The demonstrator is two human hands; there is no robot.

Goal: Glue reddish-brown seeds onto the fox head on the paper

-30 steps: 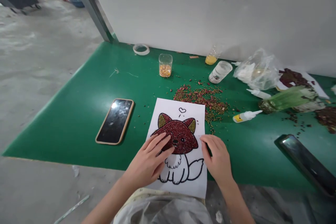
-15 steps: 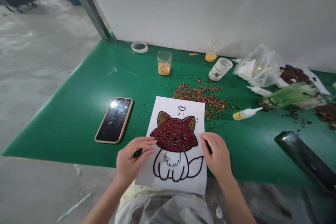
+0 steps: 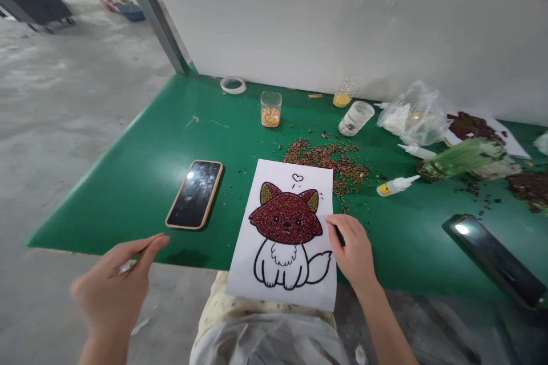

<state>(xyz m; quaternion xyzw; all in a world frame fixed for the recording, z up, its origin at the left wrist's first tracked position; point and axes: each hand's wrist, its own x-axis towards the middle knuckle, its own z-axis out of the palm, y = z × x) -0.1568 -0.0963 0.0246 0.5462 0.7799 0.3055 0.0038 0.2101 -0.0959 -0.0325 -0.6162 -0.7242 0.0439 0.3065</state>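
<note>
A white sheet (image 3: 244, 251) lies at the table's front edge, its lower end overhanging. Its fox drawing has a head (image 3: 286, 211) covered in dark red pieces, with green inside the ears; body and tail are bare outlines. My right hand (image 3: 351, 248) pinches the sheet's right edge beside the fox's head. Off the front edge, left of the sheet, my left hand (image 3: 120, 279) is raised with thumb and fingertips pressed together; whatever they hold, if anything, is too small to make out. Mixed red and green beans (image 3: 325, 159) are scattered behind the sheet.
A phone (image 3: 194, 194) lies left of the sheet. Behind are a tape roll (image 3: 233, 85), a cup of corn kernels (image 3: 271, 110) and a tilted clear cup (image 3: 356, 118). A glue bottle (image 3: 396, 185), green bottle (image 3: 462, 158), plastic bag (image 3: 413, 114) and dark device (image 3: 496, 259) are at right.
My left hand has left the sheet's left side and moved left and down, past the table's front edge, its fingers now pinched together. My right hand stays at the sheet's right edge.
</note>
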